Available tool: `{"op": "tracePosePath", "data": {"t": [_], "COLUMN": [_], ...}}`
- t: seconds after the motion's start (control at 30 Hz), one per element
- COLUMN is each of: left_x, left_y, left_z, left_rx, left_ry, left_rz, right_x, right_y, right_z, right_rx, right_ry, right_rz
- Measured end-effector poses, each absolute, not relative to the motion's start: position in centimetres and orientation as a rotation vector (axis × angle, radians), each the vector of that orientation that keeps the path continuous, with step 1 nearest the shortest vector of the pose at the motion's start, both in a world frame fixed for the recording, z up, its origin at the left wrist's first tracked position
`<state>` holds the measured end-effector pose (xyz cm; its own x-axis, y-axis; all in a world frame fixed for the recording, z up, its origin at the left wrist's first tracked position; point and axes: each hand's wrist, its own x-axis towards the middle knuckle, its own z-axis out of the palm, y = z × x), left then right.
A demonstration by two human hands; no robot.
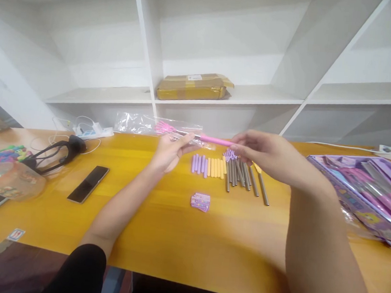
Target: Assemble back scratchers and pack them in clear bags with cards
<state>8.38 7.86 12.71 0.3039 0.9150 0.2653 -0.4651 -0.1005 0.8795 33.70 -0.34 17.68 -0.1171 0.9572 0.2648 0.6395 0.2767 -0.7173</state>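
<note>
A pink back scratcher (216, 140) with a small hand-shaped head is held level above the table, its head end inside a clear plastic bag (136, 124). My left hand (171, 152) pinches the bag around the scratcher's shaft. The fingers of my right hand (261, 151) are closed on the pink handle end. Below lie short purple tubes (199, 164), yellow tubes (216, 168) and several metal rods (243, 174), some with purple or yellow heads. Nearer me rests a small stack of pink and purple cards (200, 201).
A purple box (365, 198) of wrapped pink items stands at the right. On the left are a phone (88, 184), black glasses (56, 155), a translucent orange tub (14, 180) and a power strip (96, 132). A cardboard box (194, 87) sits on the shelf.
</note>
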Motion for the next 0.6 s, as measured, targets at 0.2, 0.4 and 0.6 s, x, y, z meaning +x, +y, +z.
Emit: {"op": "tracePosePath", "data": {"t": [0.2,0.4,0.6], "left_x": [7.9,8.7,9.8], "left_y": [8.0,6.8,5.3], "left_z": [13.2,12.8,12.5], "left_rx": [1.113,1.121,1.241], "left_ry": [0.470,0.476,0.431], "left_rz": [1.222,1.155,1.041], "right_x": [36.0,35.2,31.8], "right_y": [-0.5,0.1,0.8], "right_z": [18.3,17.7,16.6], "right_rx": [-1.313,-1.238,-1.178], "right_ry": [-1.817,-1.812,-1.724], "right_rz": [0.715,0.793,0.777]}}
